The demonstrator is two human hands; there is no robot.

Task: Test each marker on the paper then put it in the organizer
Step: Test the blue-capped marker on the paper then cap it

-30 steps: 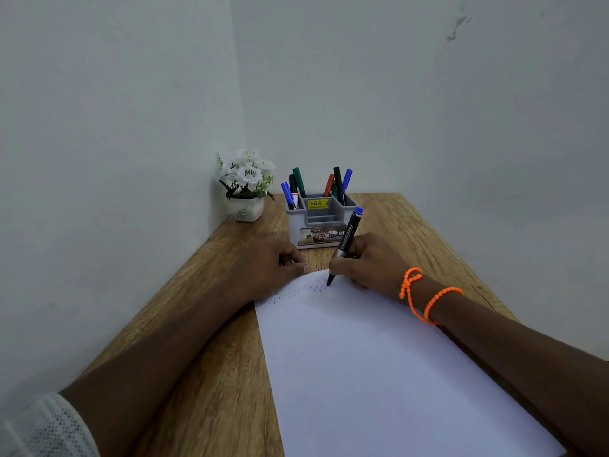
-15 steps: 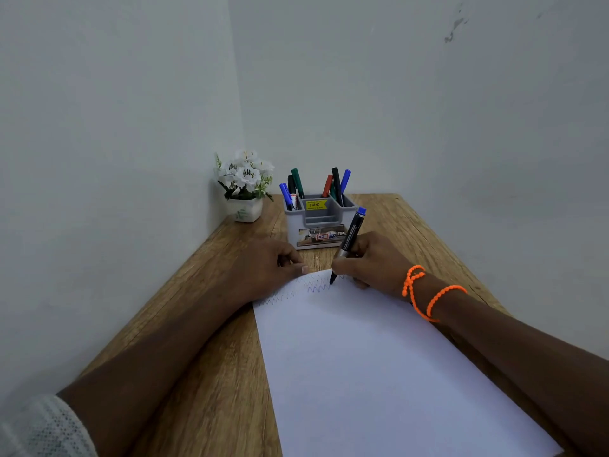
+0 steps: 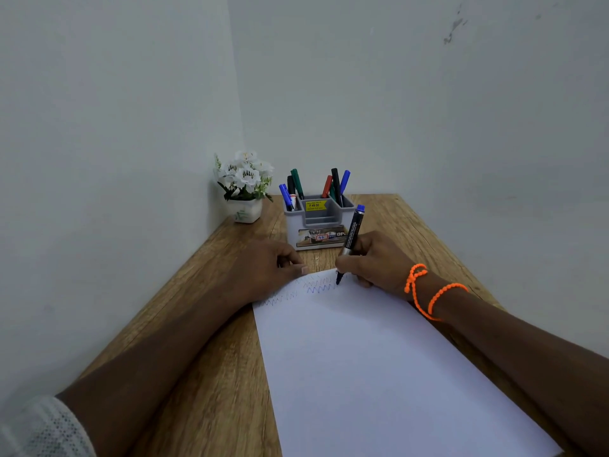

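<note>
My right hand (image 3: 375, 262) grips a black marker with a blue end (image 3: 352, 237), its tip touching the white paper (image 3: 379, 367) near the far edge. A blue zigzag line runs left of the tip, with fainter zigzags beside it. My left hand (image 3: 263, 268) rests on the paper's far left corner, its fingers loosely curled and holding nothing. The grey organizer (image 3: 318, 224) stands just beyond both hands and holds several markers in blue, black, green and red.
A small white pot of white flowers (image 3: 244, 186) sits in the corner to the left of the organizer. Walls close in behind and on the left of the wooden table (image 3: 204, 357). An orange bead bracelet circles my right wrist.
The marker tip has moved to the right along the paper, and the blue zigzag has grown longer. My left hand has stayed in place.
</note>
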